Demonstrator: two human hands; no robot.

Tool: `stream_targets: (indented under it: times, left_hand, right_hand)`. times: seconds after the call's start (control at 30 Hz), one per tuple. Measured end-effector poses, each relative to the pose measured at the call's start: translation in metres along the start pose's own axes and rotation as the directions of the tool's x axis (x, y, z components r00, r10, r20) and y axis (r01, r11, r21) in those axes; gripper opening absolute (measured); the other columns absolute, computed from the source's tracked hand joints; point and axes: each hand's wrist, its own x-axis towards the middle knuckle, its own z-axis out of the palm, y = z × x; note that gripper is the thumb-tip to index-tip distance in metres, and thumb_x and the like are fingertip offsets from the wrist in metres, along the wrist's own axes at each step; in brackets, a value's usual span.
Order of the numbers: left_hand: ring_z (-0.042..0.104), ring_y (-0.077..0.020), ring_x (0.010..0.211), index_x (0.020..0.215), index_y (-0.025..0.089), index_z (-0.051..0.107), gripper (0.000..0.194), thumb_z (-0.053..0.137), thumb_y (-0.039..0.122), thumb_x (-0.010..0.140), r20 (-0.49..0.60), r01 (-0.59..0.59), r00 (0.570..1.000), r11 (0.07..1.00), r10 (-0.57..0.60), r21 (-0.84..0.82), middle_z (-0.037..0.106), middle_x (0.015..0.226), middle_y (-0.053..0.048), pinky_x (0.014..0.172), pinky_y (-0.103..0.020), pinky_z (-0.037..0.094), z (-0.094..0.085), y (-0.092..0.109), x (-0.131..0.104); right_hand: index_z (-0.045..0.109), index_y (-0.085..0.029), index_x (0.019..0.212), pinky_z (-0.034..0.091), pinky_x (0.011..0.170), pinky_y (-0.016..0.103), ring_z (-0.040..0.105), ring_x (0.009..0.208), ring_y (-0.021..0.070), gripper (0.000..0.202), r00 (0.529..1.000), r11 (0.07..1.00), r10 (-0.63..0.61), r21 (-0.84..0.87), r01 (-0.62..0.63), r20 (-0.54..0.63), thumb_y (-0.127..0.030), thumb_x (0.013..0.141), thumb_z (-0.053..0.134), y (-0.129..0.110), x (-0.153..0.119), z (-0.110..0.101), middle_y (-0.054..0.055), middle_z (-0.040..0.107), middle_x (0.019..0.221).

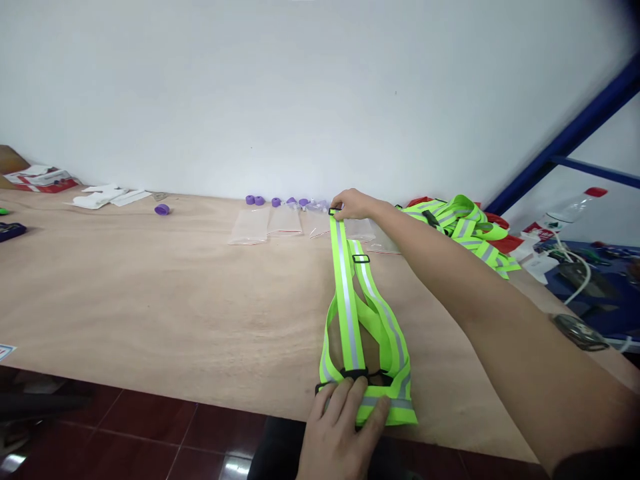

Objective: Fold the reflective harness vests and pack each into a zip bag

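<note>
A neon-yellow reflective vest (345, 300) of elastic straps with grey stripes lies lengthwise on the wooden table. At its far end, my right hand (354, 203) pinches a strap by its black slider buckle, the arm stretched across from the right. My left hand (343, 427) presses down on the near end at the table's front edge, its fingers bent over the waistband and a black buckle. One strap runs straight between both hands. Beside it a second strap curves, with its own black slider (361, 259) showing. My left fingers partly cover the waistband.
More reflective vests (465, 230) are heaped at the back right, near a plastic bottle (570, 213). Clear plastic bags (250, 227) and small purple rolls (255, 200) line the wall. White scraps (107, 197) and a red-white box (43, 179) sit back left. A blue metal frame (565, 137) rises right.
</note>
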Motion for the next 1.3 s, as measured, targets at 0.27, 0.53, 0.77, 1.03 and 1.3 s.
stream_targets:
  times: [0.27,0.53,0.77,1.03,1.3]
  left_hand:
    - [0.061,-0.0223,0.117,0.145,0.031,0.053,0.045,0.047,0.028,0.101,0.075,-0.067,0.995,0.997,0.065,0.030,0.065,0.135,-0.006,0.095,-0.033,0.047,-0.004,-0.009,0.002]
    - [0.060,-0.0202,0.107,0.130,0.031,0.065,0.034,0.045,0.032,0.103,-0.054,-0.049,0.997,0.998,0.048,-0.032,0.070,0.118,-0.005,0.090,-0.032,0.044,-0.012,-0.010,0.018]
    - [0.057,-0.0225,0.112,0.134,0.029,0.061,0.036,0.049,0.025,0.100,0.059,-0.097,0.993,0.993,0.101,-0.064,0.066,0.126,-0.008,0.092,-0.034,0.045,-0.018,-0.018,0.012]
    - [0.052,-0.0283,0.129,0.146,0.029,0.050,0.049,0.053,0.024,0.097,0.224,-0.059,0.970,0.989,0.089,-0.137,0.053,0.146,-0.013,0.098,-0.040,0.046,-0.023,-0.018,0.007]
    - [0.056,-0.0309,0.124,0.141,0.028,0.054,0.052,0.059,0.017,0.090,0.302,-0.030,0.949,0.978,0.093,-0.207,0.058,0.140,-0.014,0.095,-0.045,0.049,-0.033,-0.017,0.018]
  right_hand:
    - [0.077,-0.014,0.106,0.048,0.074,0.027,0.067,0.091,0.0215,0.033,0.997,1.000,-0.011,0.018,0.009,0.081,-0.017,0.075,0.069,0.001,0.009,0.020,0.009,0.076,0.108]
    - [0.074,-0.018,0.114,0.050,0.081,0.024,0.069,0.100,0.0231,0.039,0.988,0.998,-0.047,0.039,0.042,0.146,-0.021,0.076,0.072,-0.011,-0.012,0.067,0.007,0.075,0.118]
    - [0.070,-0.017,0.115,0.048,0.078,0.030,0.067,0.099,0.0268,0.042,0.991,0.999,0.039,0.009,-0.041,0.131,-0.042,0.082,0.070,0.010,-0.073,0.036,0.011,0.072,0.117]
    - [0.068,-0.020,0.080,0.035,0.060,0.027,0.060,0.071,0.0196,0.013,0.954,0.998,0.055,-0.055,-0.041,0.295,-0.030,0.073,0.072,0.025,-0.120,0.054,0.003,0.069,0.081]
    - [0.063,-0.019,0.083,0.031,0.059,0.027,0.058,0.072,0.0192,0.015,0.971,0.995,0.063,-0.084,-0.044,0.232,-0.023,0.071,0.070,0.012,-0.113,0.052,0.005,0.068,0.083]
